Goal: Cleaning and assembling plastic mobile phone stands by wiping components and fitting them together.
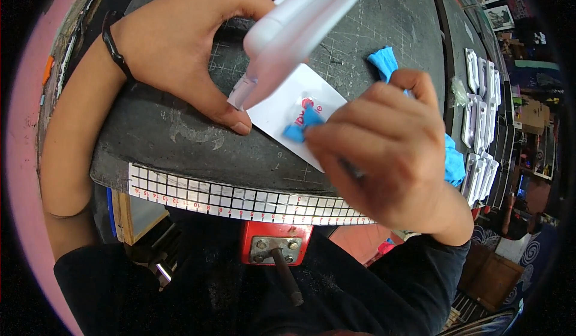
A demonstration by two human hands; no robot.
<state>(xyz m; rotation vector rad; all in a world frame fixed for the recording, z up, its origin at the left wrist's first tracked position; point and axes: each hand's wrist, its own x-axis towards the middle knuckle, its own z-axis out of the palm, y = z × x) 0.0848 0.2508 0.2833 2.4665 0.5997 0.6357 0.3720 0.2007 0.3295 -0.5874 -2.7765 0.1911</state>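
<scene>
Hands (pixel 390 147) holding white plastic piece (pixel 300 33), blue cloth (pixel 310 118)

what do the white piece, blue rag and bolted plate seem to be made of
White piece: probably moulded plastic, satin to glossy, given its smooth rounded form and soft highlights.
Blue rag: likely thin, matte fabric, since it folds softly; too blurred to show a weave.
Bolted plate: metal, perhaps steel, with a dull, worn grey surface.

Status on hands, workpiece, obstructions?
Left hand: holding white plastic part. Right hand: gripping blue cloth. White panel on tabletop, pink print partly covered by cloth.
</scene>
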